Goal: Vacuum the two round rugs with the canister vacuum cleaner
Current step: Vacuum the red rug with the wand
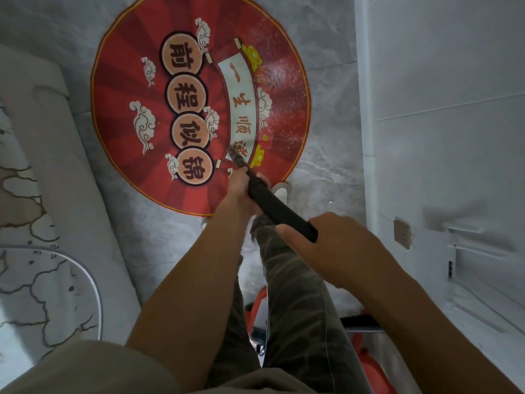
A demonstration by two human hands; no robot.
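Observation:
A round red rug (127, 89) with printed characters, clouds and a white scroll lies on the grey floor ahead; pale dust speckles its right side. A black vacuum wand (272, 206) slants from my hands down to the rug, its tip near the scroll's lower end. My left hand (241, 191) grips the wand low down, close to the rug's near edge. My right hand (326, 248) holds the wand's upper end, fingers wrapped round it. The orange canister vacuum (255, 308) shows behind my legs. I see only this one rug.
A white wall and door frame (366, 123) run along the right, with a small wall plate (402, 233). A pale marbled cabinet or table (42, 194) stands on the left. My shoes (281, 190) are at the rug's near edge. Grey floor tiles surround the rug.

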